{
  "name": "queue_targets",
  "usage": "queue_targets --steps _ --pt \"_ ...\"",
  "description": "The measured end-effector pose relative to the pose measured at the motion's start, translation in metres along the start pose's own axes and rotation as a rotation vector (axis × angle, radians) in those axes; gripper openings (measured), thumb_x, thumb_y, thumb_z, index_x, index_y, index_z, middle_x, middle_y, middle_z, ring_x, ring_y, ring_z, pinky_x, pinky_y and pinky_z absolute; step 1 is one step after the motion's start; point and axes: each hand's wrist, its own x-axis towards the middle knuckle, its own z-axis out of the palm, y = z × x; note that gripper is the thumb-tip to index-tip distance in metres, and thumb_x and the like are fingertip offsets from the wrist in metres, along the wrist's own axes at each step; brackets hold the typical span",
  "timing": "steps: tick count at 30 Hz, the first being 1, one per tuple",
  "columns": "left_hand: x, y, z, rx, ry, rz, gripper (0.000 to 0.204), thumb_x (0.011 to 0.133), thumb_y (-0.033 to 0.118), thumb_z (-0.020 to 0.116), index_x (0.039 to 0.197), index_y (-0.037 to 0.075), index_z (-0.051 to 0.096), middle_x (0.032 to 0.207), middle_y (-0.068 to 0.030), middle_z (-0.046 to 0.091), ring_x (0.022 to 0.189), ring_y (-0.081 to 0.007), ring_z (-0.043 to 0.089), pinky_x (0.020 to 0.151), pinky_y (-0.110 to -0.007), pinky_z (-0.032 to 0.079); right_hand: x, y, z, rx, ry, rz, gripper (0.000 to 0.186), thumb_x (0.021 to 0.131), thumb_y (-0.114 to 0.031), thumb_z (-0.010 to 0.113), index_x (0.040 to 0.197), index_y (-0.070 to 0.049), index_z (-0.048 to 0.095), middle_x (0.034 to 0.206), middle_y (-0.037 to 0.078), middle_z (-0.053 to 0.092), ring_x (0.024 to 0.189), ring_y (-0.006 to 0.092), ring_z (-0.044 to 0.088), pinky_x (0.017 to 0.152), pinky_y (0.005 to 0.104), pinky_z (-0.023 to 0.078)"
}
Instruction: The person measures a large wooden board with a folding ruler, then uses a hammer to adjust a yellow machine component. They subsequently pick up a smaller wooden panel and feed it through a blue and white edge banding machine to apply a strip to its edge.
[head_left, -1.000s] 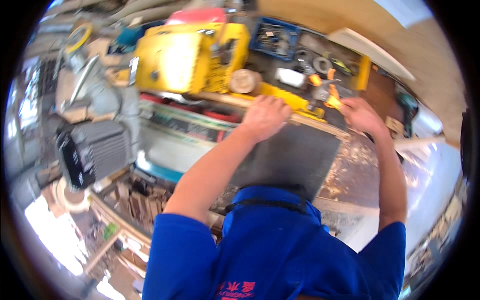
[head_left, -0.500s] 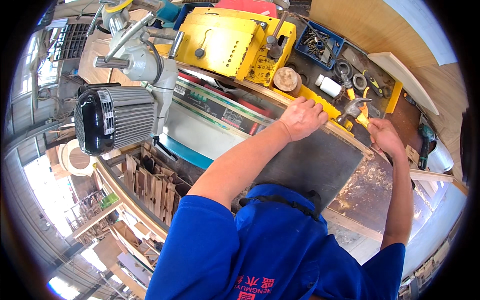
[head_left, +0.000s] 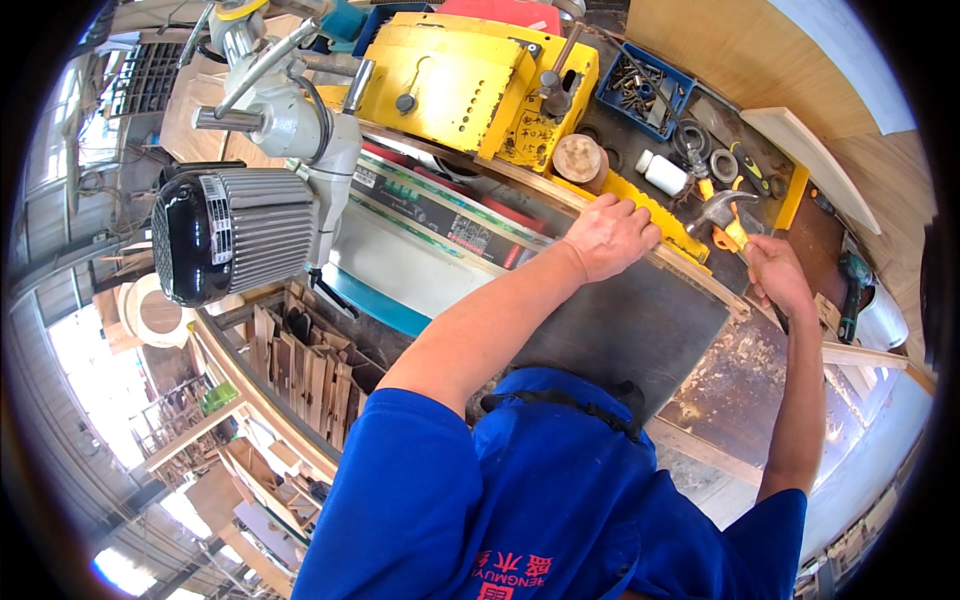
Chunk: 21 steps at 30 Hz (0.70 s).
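Note:
My right hand (head_left: 776,272) is closed round the yellow handle of a claw hammer (head_left: 716,212). The hammer's metal head is over the right end of the yellow machine fence (head_left: 640,207). Along the near side of that fence runs a long wooden strip (head_left: 698,277). My left hand (head_left: 612,237) lies on this strip with its fingers curled over the top, left of the hammer; its fingertips are partly hidden. Under both hands spreads the dark metal machine table (head_left: 640,330).
A round wood block (head_left: 578,158), a white bottle (head_left: 662,173) and a blue bin (head_left: 645,90) of metal parts stand behind the fence. Sawdust covers the right-hand surface (head_left: 735,385). A large grey motor (head_left: 240,232) overhangs the left; a green power drill (head_left: 853,285) is far right.
The hammer head has turned and lifted slightly while my right hand keeps its grip. My left hand stays at the same spot on the strip. The whole view has shifted slightly.

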Motion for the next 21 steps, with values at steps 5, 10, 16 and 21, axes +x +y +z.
queue_targets --steps 5,10,16,21 --pt "0.001 0.0 -0.001 0.004 -0.011 -0.004 0.018 0.072 0.024 0.067 0.082 0.014 0.056 0.081 -0.0024 0.057 0.077 -0.0198 0.059 0.068 -0.034 0.043 0.0 0.005 0.004 -0.039 -0.034 -0.001 0.022 0.1 -0.02 0.048 0.093 -0.003 0.059 0.056 -0.002 0.046 0.038 0.0067 0.041 0.034 0.0258 0.034" --pt "0.001 0.0 -0.001 0.002 0.01 0.002 0.016 0.072 0.023 0.066 0.081 0.014 0.056 0.079 -0.0025 0.057 0.076 -0.0196 0.058 0.067 -0.034 0.043 -0.001 0.003 0.003 -0.075 -0.042 -0.001 0.021 0.1 -0.021 0.048 0.094 -0.004 0.059 0.057 -0.002 0.046 0.038 0.007 0.041 0.034 0.0259 0.033" --pt "0.001 0.001 -0.002 0.011 0.038 0.002 0.014 0.074 0.023 0.065 0.079 0.014 0.056 0.078 -0.0025 0.056 0.075 -0.0196 0.058 0.066 -0.034 0.043 0.005 0.008 -0.003 0.094 0.095 -0.029 0.022 0.1 -0.022 0.049 0.101 -0.004 0.062 0.057 -0.003 0.046 0.038 0.0065 0.041 0.034 0.0248 0.033" --pt "0.001 0.0 0.0 -0.003 0.037 0.009 0.014 0.074 0.023 0.064 0.079 0.014 0.056 0.078 -0.0024 0.056 0.075 -0.0194 0.058 0.066 -0.034 0.043 -0.005 -0.001 0.007 -0.047 -0.076 0.004 0.023 0.099 -0.02 0.048 0.084 -0.004 0.057 0.058 -0.001 0.046 0.039 0.0079 0.041 0.034 0.0267 0.033"
